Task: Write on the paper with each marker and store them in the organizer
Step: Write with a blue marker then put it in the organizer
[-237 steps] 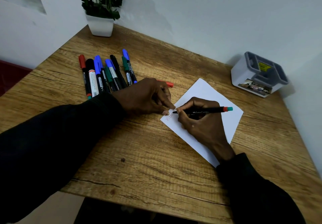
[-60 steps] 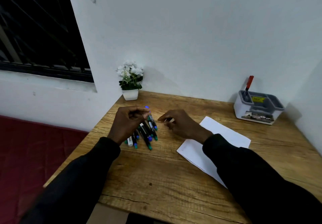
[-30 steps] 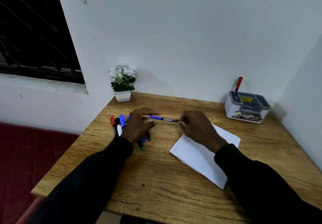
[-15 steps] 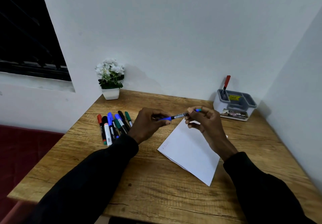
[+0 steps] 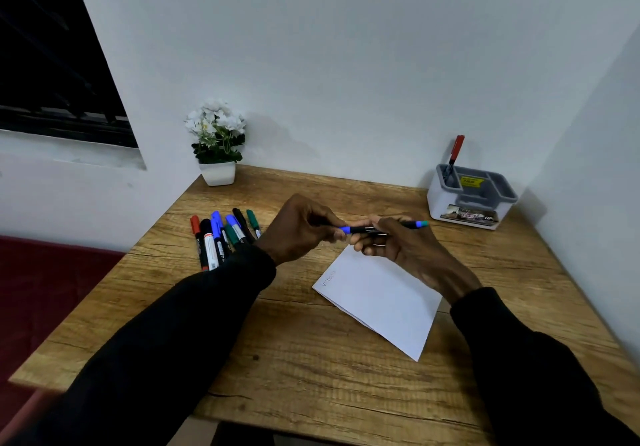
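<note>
Both hands hold one blue marker [image 5: 360, 229] level above the far edge of the white paper [image 5: 381, 298]. My left hand [image 5: 299, 229] pinches its blue cap end. My right hand [image 5: 401, 243] grips the black barrel, whose blue-green tail pokes out to the right. The paper lies on the wooden table [image 5: 311, 359] and bears faint writing near its left corner. Several markers [image 5: 221, 237] in red, black, blue and green lie side by side left of my left hand. The grey and white organizer [image 5: 471, 199] stands at the back right with a red marker [image 5: 454, 154] upright in it.
A small white pot of white flowers [image 5: 216, 144] stands at the table's back left corner. White walls close the back and right sides. A dark window is up at the left, and a dark red surface lies below the table's left edge.
The left hand picked a blue marker from the row and passed its barrel to the right hand. In the last half second both hands stayed on it above the paper; the camera tilted slightly.
</note>
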